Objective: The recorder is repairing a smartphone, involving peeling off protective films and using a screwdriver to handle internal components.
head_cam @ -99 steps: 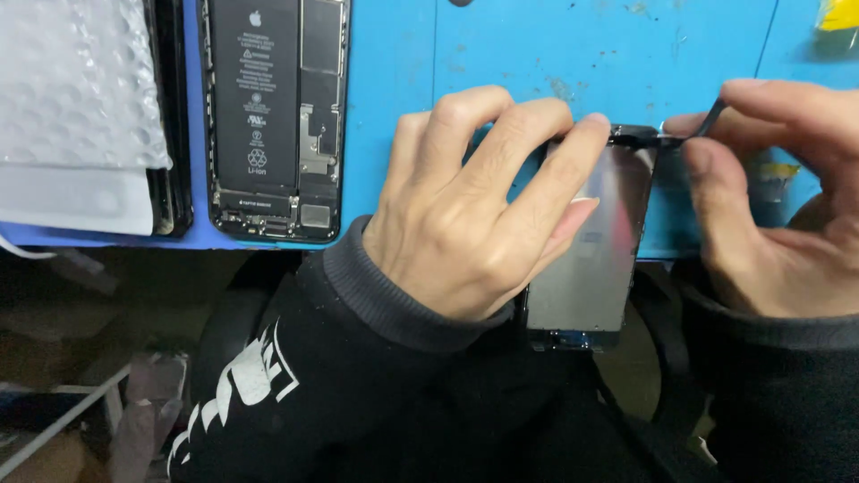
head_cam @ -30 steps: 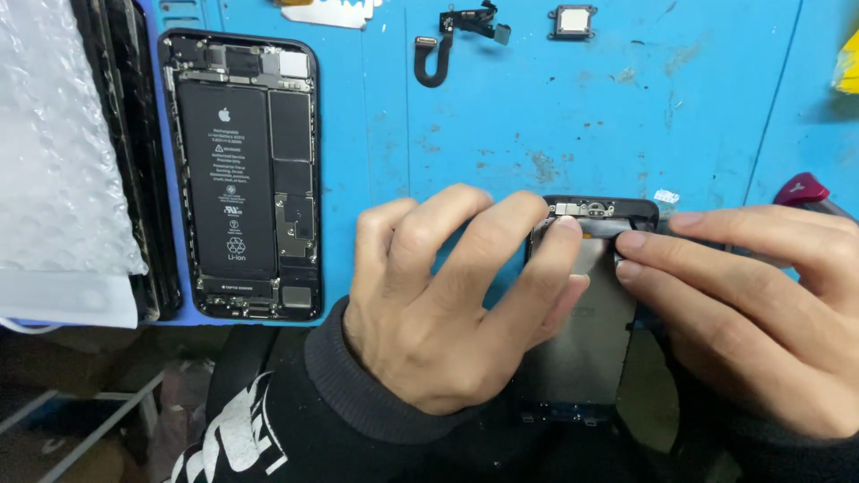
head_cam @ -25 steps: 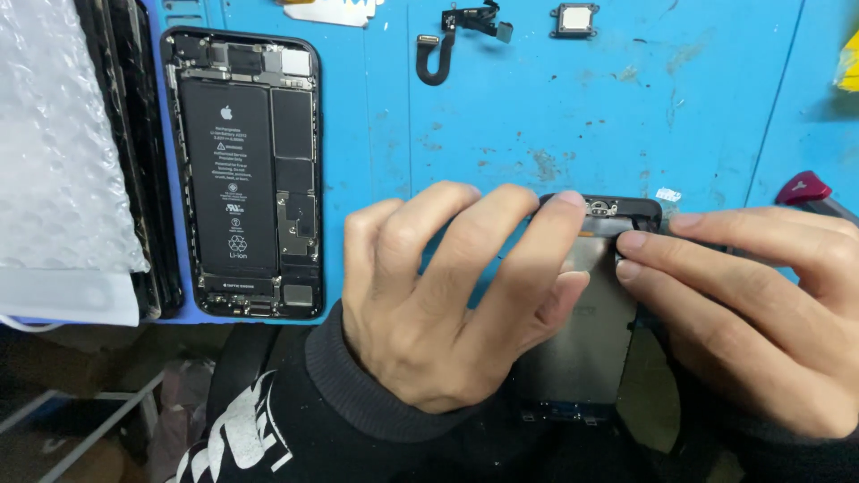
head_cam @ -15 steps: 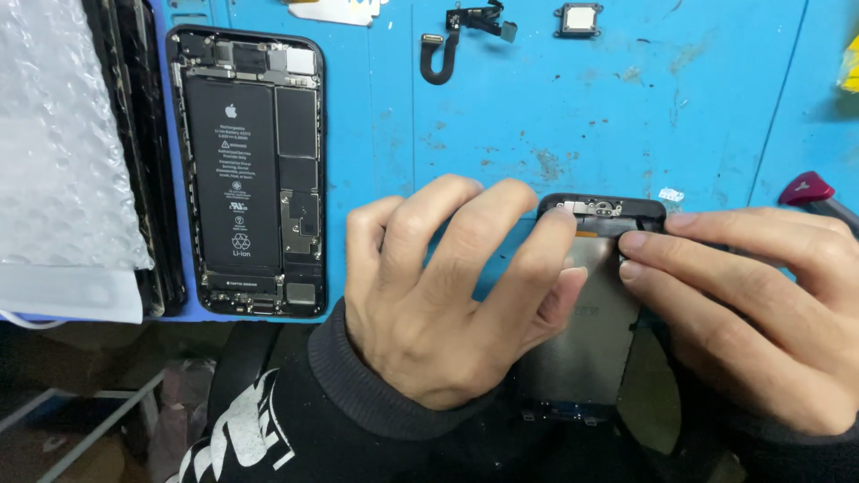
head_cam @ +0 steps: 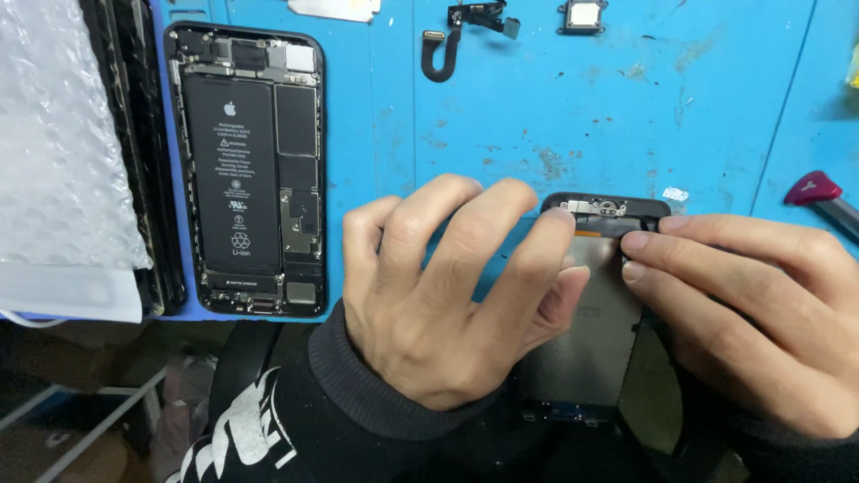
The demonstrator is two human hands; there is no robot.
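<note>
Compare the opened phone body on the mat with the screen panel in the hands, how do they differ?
The opened phone body lies untouched on the blue mat, battery and boards showing; the screen panel is gripped by the left hand and right hand, showing a plain grey back plate. Both lie lengthwise, dark-rimmed.

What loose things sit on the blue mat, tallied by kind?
Opened phone body: 1
Screen panel under both hands: 1
Small detached parts: 2 (flex cable, square module)
Red-handled tool: 1
Bubble wrap: 1
Total: 6
</note>
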